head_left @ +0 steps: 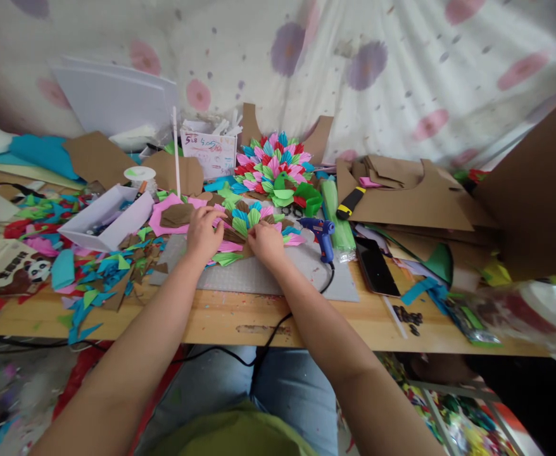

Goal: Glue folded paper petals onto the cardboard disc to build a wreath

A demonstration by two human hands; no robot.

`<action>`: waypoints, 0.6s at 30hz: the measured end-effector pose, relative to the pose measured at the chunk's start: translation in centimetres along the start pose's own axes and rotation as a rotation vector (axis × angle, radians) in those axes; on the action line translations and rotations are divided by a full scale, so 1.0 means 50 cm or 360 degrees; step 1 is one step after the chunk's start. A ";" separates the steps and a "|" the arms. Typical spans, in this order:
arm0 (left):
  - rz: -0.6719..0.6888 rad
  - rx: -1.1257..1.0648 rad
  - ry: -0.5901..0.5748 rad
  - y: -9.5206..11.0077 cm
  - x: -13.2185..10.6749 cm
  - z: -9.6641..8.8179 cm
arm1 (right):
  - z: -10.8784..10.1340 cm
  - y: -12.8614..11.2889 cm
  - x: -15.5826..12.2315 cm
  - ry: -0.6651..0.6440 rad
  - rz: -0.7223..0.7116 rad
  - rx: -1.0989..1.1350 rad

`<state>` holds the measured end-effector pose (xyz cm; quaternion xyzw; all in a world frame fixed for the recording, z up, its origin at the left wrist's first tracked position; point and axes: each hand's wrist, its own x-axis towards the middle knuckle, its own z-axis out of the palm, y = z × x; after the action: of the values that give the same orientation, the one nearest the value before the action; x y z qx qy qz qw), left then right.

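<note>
My left hand [205, 233] lies with its fingers spread a little on the left part of a layered piece of brown cardboard and pink paper. My right hand [265, 244] has its fingertips pinched together at the front of this piece; what is between them is hidden. Behind and between the hands fan out pleated paper petals [240, 220] in green, blue and pink. The piece lies on a grey cutting mat [240, 277]. Just right of my right hand stands a blue glue gun [322, 237], not touched by either hand.
A finished-looking colourful paper flower piece [278, 166] stands behind. Left are a white tray [107, 221] and paper scraps [111, 269]. To the right are a yellow-black utility knife [351, 202], a phone [377, 266] and cardboard cut-outs [411, 206]. A black cord [278, 326] hangs over the front edge.
</note>
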<state>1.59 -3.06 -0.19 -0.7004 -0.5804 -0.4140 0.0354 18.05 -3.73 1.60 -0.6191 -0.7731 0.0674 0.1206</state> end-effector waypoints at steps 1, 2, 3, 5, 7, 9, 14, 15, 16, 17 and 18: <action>-0.0027 0.0015 -0.0034 -0.003 0.000 0.002 | 0.001 0.000 0.000 -0.0003 0.0000 0.0000; -0.0060 0.0034 -0.0070 -0.005 0.000 0.004 | 0.002 0.001 0.001 -0.0001 -0.0003 -0.0004; -0.0095 0.0051 -0.0104 -0.008 0.000 0.006 | 0.003 0.001 0.001 0.0003 -0.0009 -0.0010; -0.0160 0.0076 -0.0157 -0.013 0.000 0.009 | 0.004 0.002 0.001 0.0008 -0.0026 -0.0024; -0.0212 0.0080 -0.0182 -0.017 -0.001 0.012 | 0.006 0.002 0.001 0.0009 -0.0044 -0.0036; -0.0252 0.0077 -0.0193 -0.019 -0.001 0.014 | 0.007 0.002 0.001 0.0004 -0.0060 -0.0040; -0.0295 0.0097 -0.0240 -0.020 -0.004 0.017 | 0.006 0.004 -0.002 0.0006 -0.0095 -0.0008; -0.0298 0.0103 -0.0251 -0.020 -0.004 0.017 | 0.005 0.005 -0.002 0.0005 -0.0099 0.0003; -0.0300 0.0109 -0.0259 -0.019 -0.004 0.017 | 0.005 0.006 -0.002 0.0001 -0.0100 0.0017; -0.0302 0.0116 -0.0264 -0.019 -0.004 0.017 | 0.005 0.008 -0.002 -0.0006 -0.0098 0.0035; -0.0301 0.0122 -0.0265 -0.019 -0.004 0.017 | 0.005 0.009 -0.002 -0.0011 -0.0095 0.0056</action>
<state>1.26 -2.48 -1.26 -0.6725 -0.6603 -0.3334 -0.0252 18.45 -3.70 1.26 -0.5934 -0.7903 0.0795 0.1306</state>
